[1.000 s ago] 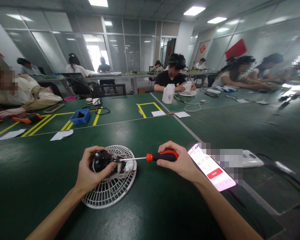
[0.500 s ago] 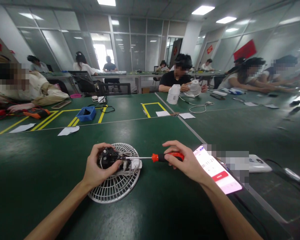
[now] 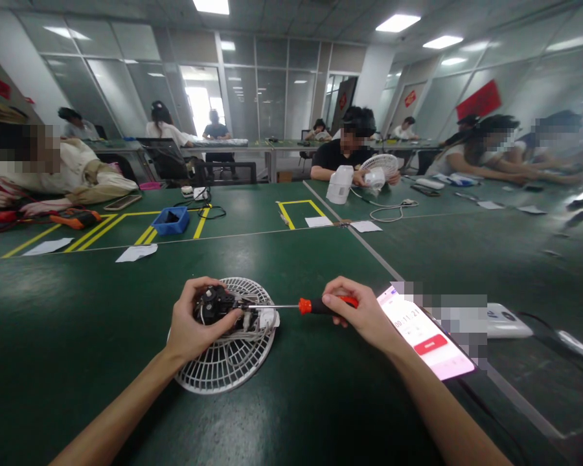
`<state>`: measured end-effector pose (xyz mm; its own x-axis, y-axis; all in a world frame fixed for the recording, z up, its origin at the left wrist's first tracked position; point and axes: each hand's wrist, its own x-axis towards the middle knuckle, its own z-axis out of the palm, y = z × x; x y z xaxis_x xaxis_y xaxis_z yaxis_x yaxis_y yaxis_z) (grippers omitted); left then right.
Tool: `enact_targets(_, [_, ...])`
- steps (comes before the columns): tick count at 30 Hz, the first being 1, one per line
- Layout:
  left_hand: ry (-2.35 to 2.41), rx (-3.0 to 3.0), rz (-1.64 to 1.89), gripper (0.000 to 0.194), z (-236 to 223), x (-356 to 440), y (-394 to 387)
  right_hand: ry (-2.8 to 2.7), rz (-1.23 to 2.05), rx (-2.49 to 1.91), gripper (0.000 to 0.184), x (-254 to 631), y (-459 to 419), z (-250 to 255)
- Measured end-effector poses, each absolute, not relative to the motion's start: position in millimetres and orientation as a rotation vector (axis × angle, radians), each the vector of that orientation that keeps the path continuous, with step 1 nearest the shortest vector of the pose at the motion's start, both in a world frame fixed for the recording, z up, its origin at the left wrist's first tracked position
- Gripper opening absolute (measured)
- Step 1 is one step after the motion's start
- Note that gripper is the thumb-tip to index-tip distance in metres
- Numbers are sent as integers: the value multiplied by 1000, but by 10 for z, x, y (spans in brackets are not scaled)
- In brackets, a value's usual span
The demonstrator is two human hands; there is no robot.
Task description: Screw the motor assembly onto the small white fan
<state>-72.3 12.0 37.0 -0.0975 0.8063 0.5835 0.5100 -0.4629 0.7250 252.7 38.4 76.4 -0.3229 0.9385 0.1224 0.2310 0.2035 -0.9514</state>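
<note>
A round white fan grille (image 3: 218, 372) lies on the green table, with a black fan motor (image 3: 214, 303) and white wires on top of it. My left hand (image 3: 189, 320) is wrapped round the motor from the left, thumb on its near side. In my right hand (image 3: 350, 301) is a red and black screwdriver (image 3: 315, 306), held level by its handle. Its shaft points left and the tip meets the motor's right side; the exact contact point is too small to make out.
A lit phone (image 3: 430, 336) lies beside my right forearm, near a white device (image 3: 508, 321). Farther off are a blue bin (image 3: 170, 221), paper slips (image 3: 137, 252) and a multimeter (image 3: 76, 219). Across the table a person (image 3: 344, 152) holds another fan (image 3: 379, 169) beside a white housing (image 3: 340, 185).
The fingers of my right hand have curled in closer round the screwdriver handle. My left hand keeps its hold on the motor. The person opposite has turned their fan.
</note>
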Motion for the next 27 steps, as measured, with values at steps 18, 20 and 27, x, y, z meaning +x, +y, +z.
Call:
enact_targets(18, [1492,1875,1587,52,377,-683,105,-1653,1260,-1179,34,2585,476,703])
enact_targets(20, [1492,1874,1583,53,378,-686,109,-1631,1278,-1186,34,2601,490,689])
enact_targets(27, [1474,1866,1567,53,386,-685,99,-1359,1359,-1122,38,2664,534,696])
